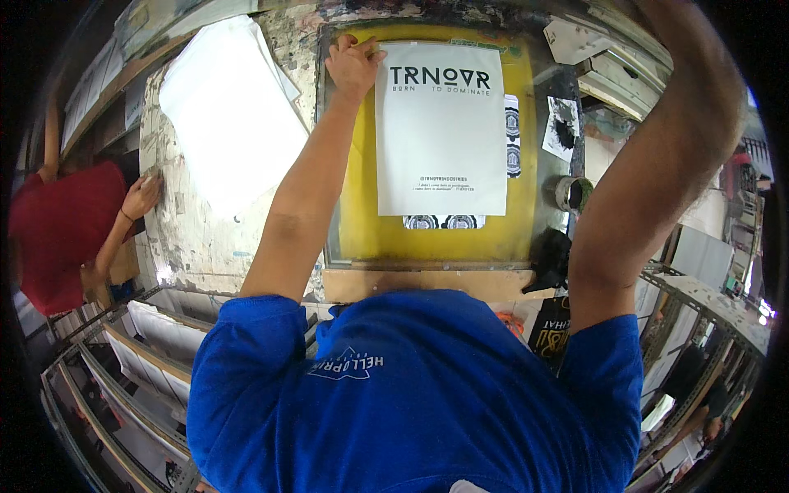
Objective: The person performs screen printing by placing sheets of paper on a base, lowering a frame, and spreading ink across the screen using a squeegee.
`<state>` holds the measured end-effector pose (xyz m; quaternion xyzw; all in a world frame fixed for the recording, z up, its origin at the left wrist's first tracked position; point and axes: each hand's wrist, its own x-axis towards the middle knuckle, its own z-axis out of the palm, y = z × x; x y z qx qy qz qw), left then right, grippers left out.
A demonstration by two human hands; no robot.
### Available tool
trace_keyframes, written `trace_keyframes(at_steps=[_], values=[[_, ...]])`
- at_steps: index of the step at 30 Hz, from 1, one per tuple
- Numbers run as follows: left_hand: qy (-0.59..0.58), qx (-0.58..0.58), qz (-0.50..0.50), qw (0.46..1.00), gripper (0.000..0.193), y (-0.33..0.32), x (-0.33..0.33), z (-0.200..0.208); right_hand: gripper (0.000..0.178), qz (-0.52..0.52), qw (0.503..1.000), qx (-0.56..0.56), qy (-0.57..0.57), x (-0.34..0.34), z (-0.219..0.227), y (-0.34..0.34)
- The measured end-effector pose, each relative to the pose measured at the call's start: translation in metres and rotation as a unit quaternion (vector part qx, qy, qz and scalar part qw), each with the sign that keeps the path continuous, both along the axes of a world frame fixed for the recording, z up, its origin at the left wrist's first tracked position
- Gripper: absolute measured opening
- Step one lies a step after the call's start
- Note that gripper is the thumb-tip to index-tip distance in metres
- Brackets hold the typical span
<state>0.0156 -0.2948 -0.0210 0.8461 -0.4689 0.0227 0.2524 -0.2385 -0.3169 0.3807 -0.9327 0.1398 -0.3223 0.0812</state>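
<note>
My left hand (353,66) is at the upper left corner of a white printed sheet (441,135), its fingers closed on that corner. The sheet bears large black lettering near the top and small lines near the bottom. It lies flat on a yellow framed printing screen (362,234). Strips with dark round emblems (513,152) stick out from beneath its right and lower edges. My right forearm (657,164) is raised at the right, and its hand lies beyond the top of the picture.
A stack of white sheets (234,115) rests on the stained table (189,246) at left. A person in red (70,230) has a hand at that table's edge. Right of the screen are an ink-smeared paper (561,130), a tin (569,194) and a black cloth (549,259).
</note>
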Motion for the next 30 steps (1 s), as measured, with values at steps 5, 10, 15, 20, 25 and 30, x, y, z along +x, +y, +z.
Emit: trace_keyframes(at_steps=[5,10,15,20,25,30], values=[[0.207,-0.043,0.010,0.977,0.021,-0.006,0.002,-0.002,0.054,-0.018,1.000,0.008,0.013,-0.003,-0.001,-0.011],[0.309,-0.233,-0.007,0.922,0.011,0.006,-0.007,0.021,0.055,-0.042,0.999,0.008,0.031,-0.008,0.004,-0.013],[0.331,-0.301,0.071,0.892,0.006,0.079,0.013,0.080,0.057,-0.061,0.998,0.004,0.036,-0.016,0.006,-0.026],[0.308,-0.372,0.192,0.855,0.004,0.209,0.081,0.073,0.058,-0.065,0.997,0.006,0.049,-0.016,-0.003,-0.046],[0.248,-0.409,0.278,0.833,0.004,0.343,0.140,0.050,0.059,-0.087,0.994,0.003,0.059,-0.027,-0.006,-0.057],[0.176,-0.393,0.365,0.825,0.004,0.457,0.182,0.037,0.061,-0.087,0.994,0.003,0.059,-0.025,-0.009,-0.062]])
